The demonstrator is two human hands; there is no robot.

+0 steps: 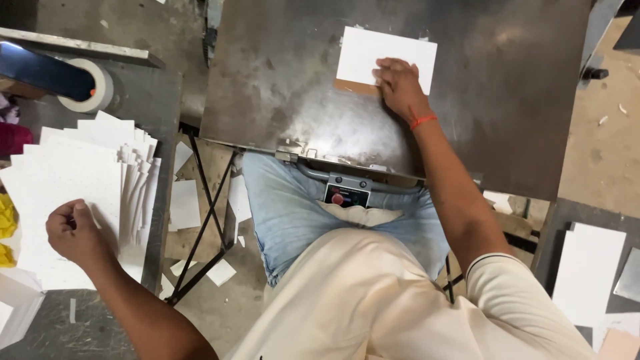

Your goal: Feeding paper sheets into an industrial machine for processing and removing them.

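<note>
The right hand (398, 83) lies palm-down on a white rectangular card (385, 59), fingers spread flat and pressing on the card's lower right portion; it does not grip the card. The card rests on a worn metal plate (300, 100) directly ahead of the person. A brown strip (355, 87) runs along the card's lower edge, just to the left of the fingers. An orange band (423, 121) circles the wrist behind the hand. At the near edge of the plate, below the forearm, sits a small control box with a red button (338, 199).

The left hand (75, 230) is closed into a loose fist on a fanned stack of white sheets (80, 180) on the bench (157, 100) to the person's left. The thumb and forefinger appear to pinch the edge of the top sheet, but the angle does not confirm this. Beyond the hand, at the far side of the stack, stands a roll of white tape (93, 87). Yellow material (7, 223) lies just to the left of the hand.

Further white cards (587, 270) lie on a surface well to the right of the right arm. White offcuts (200, 220) are scattered on the floor between the bench and the plate.
</note>
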